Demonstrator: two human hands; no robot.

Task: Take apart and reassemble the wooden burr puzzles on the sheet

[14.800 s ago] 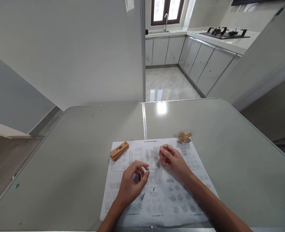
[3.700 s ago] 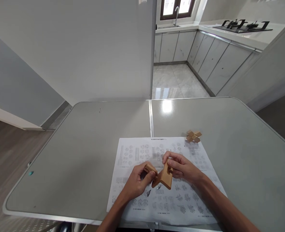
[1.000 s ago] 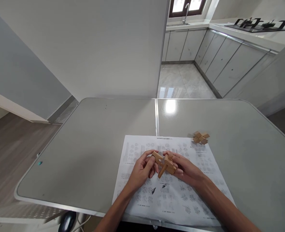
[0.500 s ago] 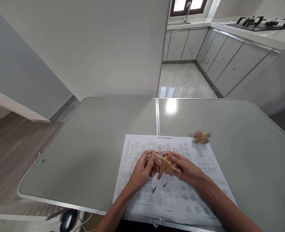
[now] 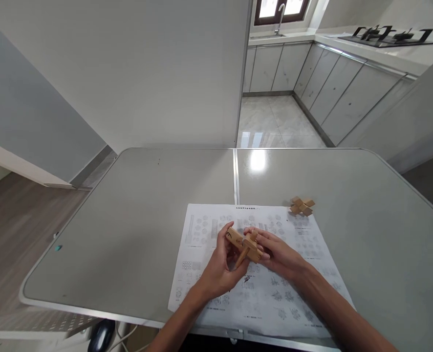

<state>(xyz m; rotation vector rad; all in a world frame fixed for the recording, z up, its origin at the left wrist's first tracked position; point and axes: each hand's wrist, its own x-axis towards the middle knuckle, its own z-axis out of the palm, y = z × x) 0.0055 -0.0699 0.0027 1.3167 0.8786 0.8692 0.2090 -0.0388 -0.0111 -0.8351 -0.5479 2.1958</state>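
Both my hands hold a wooden puzzle (image 5: 245,243) of crossed flat pieces just above a printed instruction sheet (image 5: 275,293). My left hand (image 5: 220,266) grips its left end, thumb up against the piece with a dark mark. My right hand (image 5: 277,252) pinches the right side, fingers closed round the crossing pieces. A second, finished wooden cross puzzle (image 5: 301,206) lies on the table past the sheet's far right corner, apart from both hands.
The grey folding table (image 5: 128,220) has a metal seam down its middle and rounded edges. A small teal speck (image 5: 58,248) sits near its left edge. A dark object (image 5: 101,336) lies on the floor under the near edge. A kitchen opens behind.
The flat wooden pieces that lay at the sheet's left corner are now in my hands, joined crosswise. In the last second my left hand has shifted under the puzzle and tipped it slightly.
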